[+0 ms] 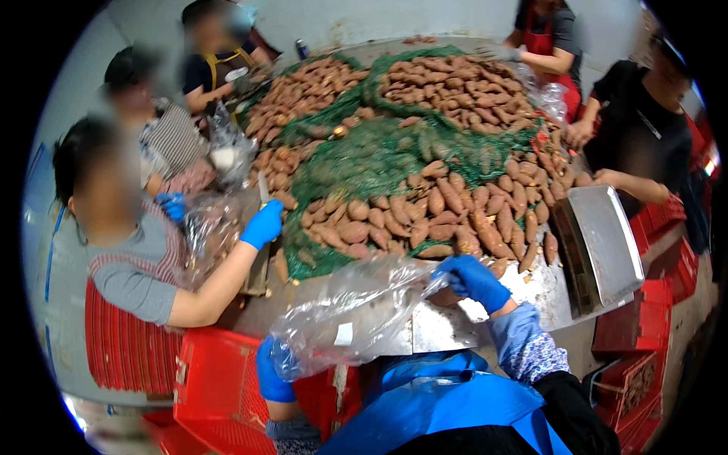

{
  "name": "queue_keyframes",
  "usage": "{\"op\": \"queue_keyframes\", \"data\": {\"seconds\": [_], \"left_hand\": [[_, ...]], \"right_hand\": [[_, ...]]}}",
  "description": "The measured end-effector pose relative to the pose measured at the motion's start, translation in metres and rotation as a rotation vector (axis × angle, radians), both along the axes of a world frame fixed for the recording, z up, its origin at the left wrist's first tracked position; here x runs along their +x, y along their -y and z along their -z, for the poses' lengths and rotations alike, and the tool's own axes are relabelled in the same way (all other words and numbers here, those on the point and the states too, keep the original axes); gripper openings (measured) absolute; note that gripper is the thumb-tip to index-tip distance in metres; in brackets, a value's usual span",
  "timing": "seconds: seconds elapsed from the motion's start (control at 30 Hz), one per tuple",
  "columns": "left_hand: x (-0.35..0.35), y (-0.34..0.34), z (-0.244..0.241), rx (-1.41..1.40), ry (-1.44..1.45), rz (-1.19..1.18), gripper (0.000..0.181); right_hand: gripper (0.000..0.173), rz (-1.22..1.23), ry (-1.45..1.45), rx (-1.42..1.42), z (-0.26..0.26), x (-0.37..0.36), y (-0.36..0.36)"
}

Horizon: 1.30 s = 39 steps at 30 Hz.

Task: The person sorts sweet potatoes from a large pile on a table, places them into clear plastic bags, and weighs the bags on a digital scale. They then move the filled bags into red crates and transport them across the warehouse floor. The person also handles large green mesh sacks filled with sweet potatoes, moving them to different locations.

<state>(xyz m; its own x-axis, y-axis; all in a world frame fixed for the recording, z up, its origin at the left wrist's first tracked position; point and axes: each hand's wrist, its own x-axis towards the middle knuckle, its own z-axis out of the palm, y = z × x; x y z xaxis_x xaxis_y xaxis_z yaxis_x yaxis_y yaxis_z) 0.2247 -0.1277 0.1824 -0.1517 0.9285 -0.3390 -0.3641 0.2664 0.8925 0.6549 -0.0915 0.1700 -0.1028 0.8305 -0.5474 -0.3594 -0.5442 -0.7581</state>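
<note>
A clear plastic bag (352, 307) with a small white label is stretched between my two hands over the near edge of the metal table (443, 327). My left hand (274, 367), in a blue glove, grips the bag's lower left end. My right hand (475, 281), also in a blue glove, holds the gathered end at the right; its fingers partly hide what lies beneath. Just beyond the bag lies a large heap of sweet potatoes (449, 210), partly on green mesh netting (364, 153).
A co-worker in blue gloves holds a knife (263, 187) at the left; several others stand around the table. A metal tray (606, 244) leans at the right. Red plastic crates (219, 387) stand below the table's near left edge, others (637, 324) at the right.
</note>
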Motion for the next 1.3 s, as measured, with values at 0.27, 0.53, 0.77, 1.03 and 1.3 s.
{"op": "queue_keyframes", "data": {"seconds": [0.27, 0.53, 0.77, 1.03, 1.3], "left_hand": [[-0.007, -0.015, 0.048, 0.222, -0.131, -0.014, 0.019], [0.001, -0.024, 0.018, 0.099, -0.035, -0.083, 0.02], [-0.02, -0.011, -0.023, 0.109, 0.043, -0.133, 0.023], [-0.035, -0.01, -0.069, 0.361, -0.282, -0.285, 0.025], [-0.025, -0.033, -0.064, 0.235, 0.041, -0.309, 0.03]], "right_hand": [[0.032, -0.228, 0.877, 0.18, 0.098, -0.013, 0.011], [0.028, 0.072, 0.442, 0.131, 0.048, -0.017, 0.034], [0.026, -0.029, 0.492, 0.145, 0.01, -0.038, 0.001], [0.028, -0.095, 0.395, 0.297, -0.042, -0.09, -0.085], [0.058, -0.101, 0.535, 0.475, -0.042, -0.131, -0.155]]}}
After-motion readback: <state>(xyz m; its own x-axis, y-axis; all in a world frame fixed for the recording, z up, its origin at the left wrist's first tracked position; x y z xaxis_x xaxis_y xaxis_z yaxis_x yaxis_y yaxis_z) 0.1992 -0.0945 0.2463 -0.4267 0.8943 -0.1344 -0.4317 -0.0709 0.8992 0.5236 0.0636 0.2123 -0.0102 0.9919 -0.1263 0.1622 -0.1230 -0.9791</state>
